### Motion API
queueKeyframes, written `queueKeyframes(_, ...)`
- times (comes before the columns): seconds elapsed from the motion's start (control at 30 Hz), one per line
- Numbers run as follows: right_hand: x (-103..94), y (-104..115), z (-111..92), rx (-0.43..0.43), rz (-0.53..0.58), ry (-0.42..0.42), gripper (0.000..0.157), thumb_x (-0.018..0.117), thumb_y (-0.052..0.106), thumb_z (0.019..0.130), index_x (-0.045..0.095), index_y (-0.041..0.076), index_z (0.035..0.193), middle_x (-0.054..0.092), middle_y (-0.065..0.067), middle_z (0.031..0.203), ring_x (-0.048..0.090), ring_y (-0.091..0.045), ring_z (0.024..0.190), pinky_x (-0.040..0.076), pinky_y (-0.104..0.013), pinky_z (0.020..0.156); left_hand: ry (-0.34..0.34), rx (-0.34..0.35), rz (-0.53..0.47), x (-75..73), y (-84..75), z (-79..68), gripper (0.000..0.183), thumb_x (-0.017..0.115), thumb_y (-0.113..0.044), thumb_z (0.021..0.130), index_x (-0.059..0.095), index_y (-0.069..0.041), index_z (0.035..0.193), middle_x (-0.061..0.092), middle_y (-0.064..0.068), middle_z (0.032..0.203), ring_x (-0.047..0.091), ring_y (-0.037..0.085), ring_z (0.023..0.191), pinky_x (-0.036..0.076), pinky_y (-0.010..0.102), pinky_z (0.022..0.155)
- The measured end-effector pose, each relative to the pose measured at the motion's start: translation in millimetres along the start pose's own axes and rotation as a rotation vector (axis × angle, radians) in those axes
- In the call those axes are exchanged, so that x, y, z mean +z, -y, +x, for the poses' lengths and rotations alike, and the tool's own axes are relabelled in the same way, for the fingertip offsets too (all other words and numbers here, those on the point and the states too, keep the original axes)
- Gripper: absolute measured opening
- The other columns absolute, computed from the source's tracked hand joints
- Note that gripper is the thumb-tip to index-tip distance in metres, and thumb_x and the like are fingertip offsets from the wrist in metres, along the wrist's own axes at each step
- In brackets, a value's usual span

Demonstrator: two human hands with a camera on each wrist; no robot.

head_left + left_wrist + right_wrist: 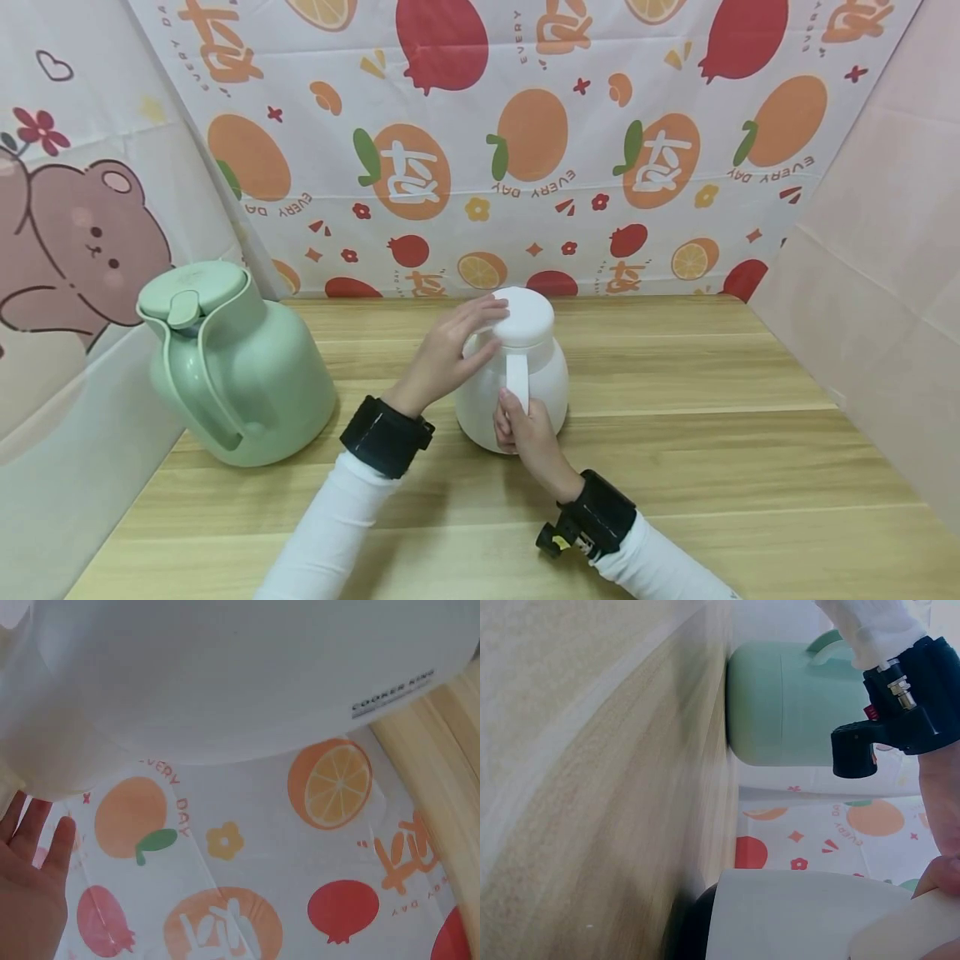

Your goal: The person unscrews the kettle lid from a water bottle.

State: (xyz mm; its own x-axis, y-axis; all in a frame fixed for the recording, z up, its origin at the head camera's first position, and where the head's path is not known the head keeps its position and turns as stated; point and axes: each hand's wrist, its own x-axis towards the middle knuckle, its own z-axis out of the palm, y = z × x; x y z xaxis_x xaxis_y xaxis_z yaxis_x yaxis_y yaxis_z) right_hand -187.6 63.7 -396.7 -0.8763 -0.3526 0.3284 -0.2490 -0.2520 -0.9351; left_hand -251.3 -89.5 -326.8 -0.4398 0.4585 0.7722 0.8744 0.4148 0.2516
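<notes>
A white lidded jug [547, 387] stands on the table, its handle [517, 375] facing the person. My right hand [529, 433] grips this handle low down, with the thumb lying along it. In the right wrist view only part of that hand [943, 877] shows around the handle. My left hand [453, 346] touches the left side of the jug's round lid [527, 317], its fingers mostly straight. Seen from the left wrist, the jug's body [247, 682] bears small "COOKER KING" lettering, and the left fingers reach up beside its top.
A larger pale green jug [277, 375] with a lid and handle stands to the left, near the left wall. Behind the wooden table [712, 433] hangs a fruit-print cloth [465, 167]. Another cloth with a bear print [97, 242] covers the left side.
</notes>
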Motion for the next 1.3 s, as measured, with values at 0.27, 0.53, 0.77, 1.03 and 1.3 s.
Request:
queueKeyframes(0.27, -0.1, 2.4, -1.1, 0.001, 0.017, -0.002, 0.049, 0.034, 0.022, 0.1, 0.032, -0.008, 0.061, 0.034, 0.002, 0.049, 0.029, -0.009, 0.04, 0.025, -0.02, 0.04, -0.036, -0.028, 0.036, 4.8, -5.9, 1.9, 0.033, 0.071, -0.013, 0.08, 0.063, -0.003, 0.111, 0.057, 0.01, 0.119, 0.045, 0.023, 0.116, 0.033, 0.035, 0.098)
queueKeyframes(0.53, 0.0, 1.6, -1.3, -0.002, 0.01, -0.003, 0.05, 0.037, 0.025, 0.099, 0.032, -0.007, 0.061, 0.033, 0.002, 0.049, 0.028, -0.008, 0.041, 0.024, -0.019, 0.04, -0.125, -0.056, 0.196, 17.5, -15.6, 6.2, 0.031, 0.078, -0.021, 0.074, 0.066, -0.006, 0.099, 0.06, 0.009, 0.106, 0.047, 0.025, 0.1, 0.036, 0.037, 0.087)
queueKeyframes(0.77, 0.5, 4.5, -1.6, 0.006, 0.036, 0.006, 0.048, 0.034, 0.02, 0.1, 0.032, -0.007, 0.061, 0.033, 0.003, 0.049, 0.028, -0.008, 0.04, 0.024, -0.02, 0.04, -0.149, -0.058, 0.275, 23.3, -21.2, 12.2, 0.032, 0.08, -0.027, 0.071, 0.067, -0.008, 0.093, 0.059, 0.008, 0.094, 0.045, 0.024, 0.09, 0.036, 0.038, 0.082)
queueKeyframes(1.03, 6.3, 20.0, -4.3, 0.013, -0.002, 0.018, 0.044, 0.028, 0.01, 0.1, 0.03, -0.008, 0.06, 0.032, 0.003, 0.049, 0.029, -0.007, 0.041, 0.024, -0.018, 0.041, -0.141, -0.051, 0.329, 24.9, -22.3, 15.5, 0.035, 0.082, -0.03, 0.069, 0.066, -0.007, 0.09, 0.059, 0.008, 0.09, 0.045, 0.025, 0.088, 0.037, 0.037, 0.08)
queueKeyframes(1.3, 1.4, 6.4, -2.3, -0.003, -0.004, 0.018, 0.046, 0.032, 0.018, 0.101, 0.032, -0.006, 0.061, 0.033, 0.002, 0.05, 0.03, -0.008, 0.041, 0.026, -0.02, 0.041, -0.059, -0.057, 0.094, 6.4, -19.2, 10.3, 0.033, 0.079, -0.006, 0.07, 0.068, -0.004, 0.102, 0.061, 0.009, 0.103, 0.049, 0.023, 0.098, 0.042, 0.031, 0.086)
